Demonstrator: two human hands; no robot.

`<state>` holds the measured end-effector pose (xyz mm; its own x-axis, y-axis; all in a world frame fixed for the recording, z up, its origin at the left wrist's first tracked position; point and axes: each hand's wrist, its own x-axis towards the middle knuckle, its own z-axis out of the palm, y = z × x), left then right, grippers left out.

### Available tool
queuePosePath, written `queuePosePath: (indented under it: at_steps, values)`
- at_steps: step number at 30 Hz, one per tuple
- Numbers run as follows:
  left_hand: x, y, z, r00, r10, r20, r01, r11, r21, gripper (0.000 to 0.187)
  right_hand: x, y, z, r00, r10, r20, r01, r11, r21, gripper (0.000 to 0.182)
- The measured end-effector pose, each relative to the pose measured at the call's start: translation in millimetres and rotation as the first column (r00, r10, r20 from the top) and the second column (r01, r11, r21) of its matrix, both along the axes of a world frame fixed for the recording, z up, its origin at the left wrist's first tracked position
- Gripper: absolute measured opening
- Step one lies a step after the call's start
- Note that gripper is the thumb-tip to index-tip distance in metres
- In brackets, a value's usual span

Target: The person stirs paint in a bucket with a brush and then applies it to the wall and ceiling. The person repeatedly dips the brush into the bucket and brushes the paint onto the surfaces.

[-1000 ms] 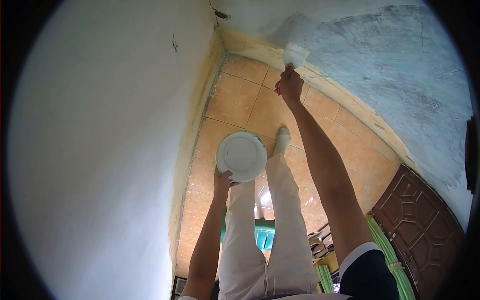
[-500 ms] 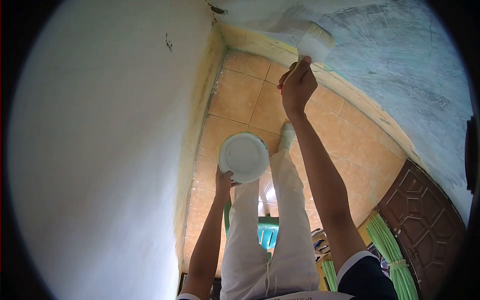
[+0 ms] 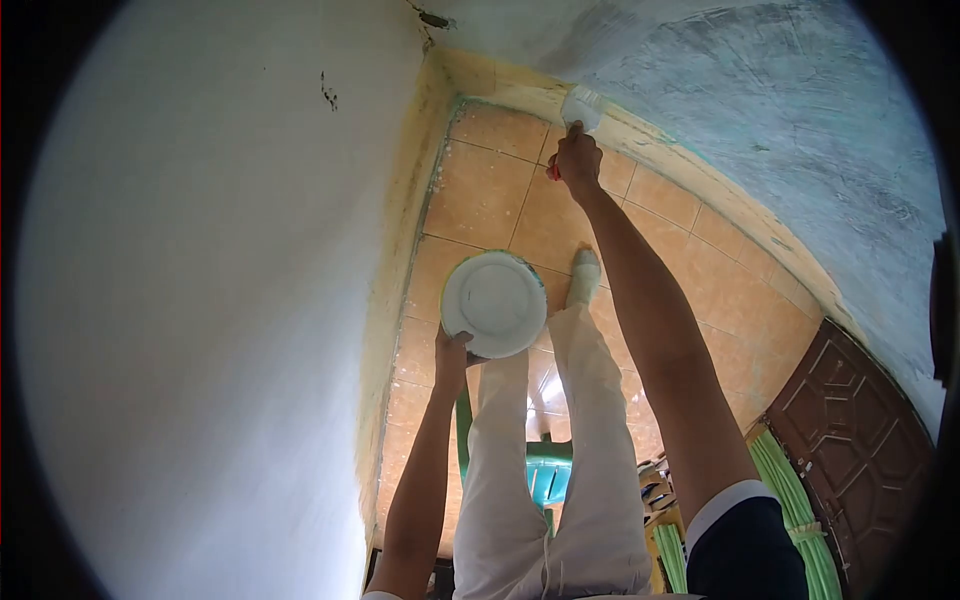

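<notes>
A wide paintbrush point(image 3: 580, 108) is gripped by its handle in my right hand point(image 3: 577, 160), my arm stretched forward. Its pale bristles overlap the lower part of the bluish, patchily painted wall point(image 3: 760, 130) close to the yellowish strip point(image 3: 650, 138) along its foot. My left hand point(image 3: 453, 352) grips the near rim of a round tub point(image 3: 493, 303), thumb over the edge and the fingers hidden underneath. The inside of the tub looks white.
On the left rises a white wall point(image 3: 210, 280) with a dark crack. Orange floor tiles point(image 3: 480, 190) lie below, with white specks. A green plastic chair point(image 3: 548, 480) is beneath my legs. To the right are a brown door point(image 3: 850, 450) and a green curtain point(image 3: 790, 490).
My right hand has brought the brush down the wall and slightly left, toward its foot. The tub in my left hand has shifted a little up and right in view.
</notes>
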<state>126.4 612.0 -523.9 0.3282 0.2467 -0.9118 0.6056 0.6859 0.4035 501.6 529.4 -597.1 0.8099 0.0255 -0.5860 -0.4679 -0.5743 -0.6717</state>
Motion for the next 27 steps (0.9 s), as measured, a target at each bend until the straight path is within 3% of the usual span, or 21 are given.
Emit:
queuePosePath:
  at_steps: [4, 6, 11, 15, 23, 25, 27]
  values:
    - [-8.0, -1.2, -5.0, 1.0, -0.018, -0.004, 0.018, 0.999, 0.034, 0.061, -2.5, 2.9, 17.3, 0.977, -0.188, -0.104, 0.191, 0.981, 0.024, 0.063]
    - [-12.5, -1.4, -8.1, 1.0, -0.015, -0.009, 0.015, 0.999, 0.032, 0.062, -6.3, 4.0, 40.5, 0.963, -0.27, -0.006, 0.268, 0.952, 0.15, 0.063]
    - [-9.2, -2.8, -4.9, 0.999, -0.032, -0.016, 0.032, 0.999, 0.029, 0.063, -39.7, 8.2, 100.2, 0.919, -0.31, 0.246, 0.243, 0.933, 0.266, 0.061]
    - [-3.2, -3.4, -5.1, 0.998, -0.055, -0.018, 0.055, 0.998, 0.034, 0.063, -39.6, 9.9, 114.6, 0.829, -0.316, 0.463, 0.179, 0.932, 0.315, 0.058]
    - [1.6, -15.9, -8.8, 0.999, -0.01, -0.039, 0.011, 1.0, 0.027, 0.06, -16.1, 3.0, 46.3, 0.967, -0.104, 0.232, 0.083, 0.992, 0.1, 0.061]
    - [1.6, -18.3, -4.4, 0.999, -0.023, -0.038, 0.024, 0.999, 0.03, 0.06, -17.8, 3.7, 39.0, 0.984, -0.176, 0.021, 0.173, 0.978, 0.114, 0.06]
    - [0.4, -22.2, -2.0, 1.0, 0.001, -0.013, -0.001, 0.999, 0.045, 0.06, -17.0, 0.1, 31.3, 0.984, -0.179, -0.02, 0.18, 0.977, 0.113, 0.061]
